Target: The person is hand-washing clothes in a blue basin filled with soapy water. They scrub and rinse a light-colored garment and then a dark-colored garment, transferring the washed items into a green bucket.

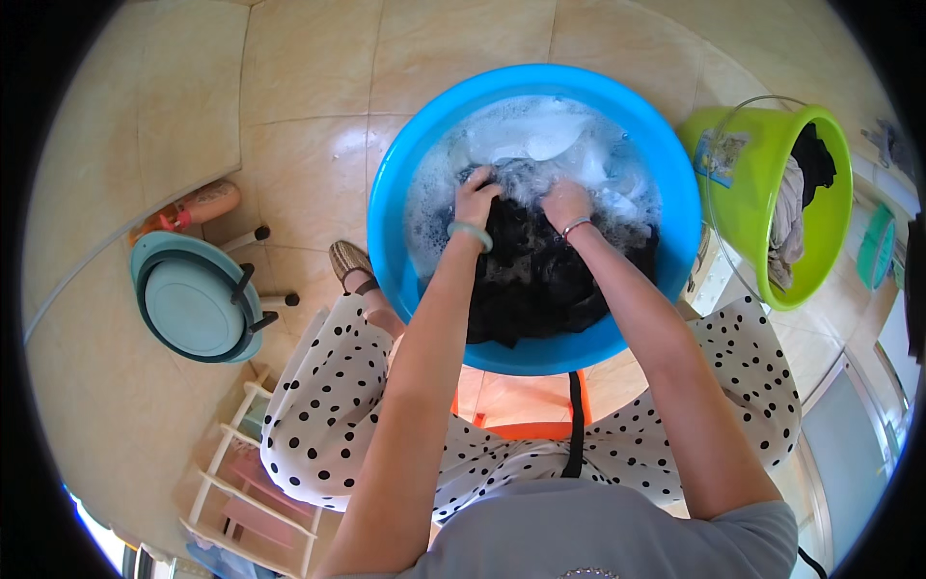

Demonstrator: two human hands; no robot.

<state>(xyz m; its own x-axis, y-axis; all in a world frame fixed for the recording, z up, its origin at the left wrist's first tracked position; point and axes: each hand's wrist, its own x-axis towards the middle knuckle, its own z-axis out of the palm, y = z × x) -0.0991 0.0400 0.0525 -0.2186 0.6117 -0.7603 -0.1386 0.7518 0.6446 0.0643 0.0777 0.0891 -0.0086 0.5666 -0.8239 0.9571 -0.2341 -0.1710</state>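
Observation:
A big round blue basin holds soapy water, with white suds across its far half. Black wet clothing fills the near half. My left hand, a pale green bangle on its wrist, is curled on the dark cloth left of the middle. Close to its right, my right hand is closed in a fist at the edge of the suds, a silver bracelet on the wrist. Its fingertips are partly hidden in foam and cloth, which it grips. Whitish foam or pale cloth floats beyond both hands; I cannot tell which.
Right of the basin, a lime green bucket with a wire handle leans over, dark and beige clothes inside. At left are a folded pale teal basin and an orange bottle. A white rack stands lower left. Tiled floor surrounds everything.

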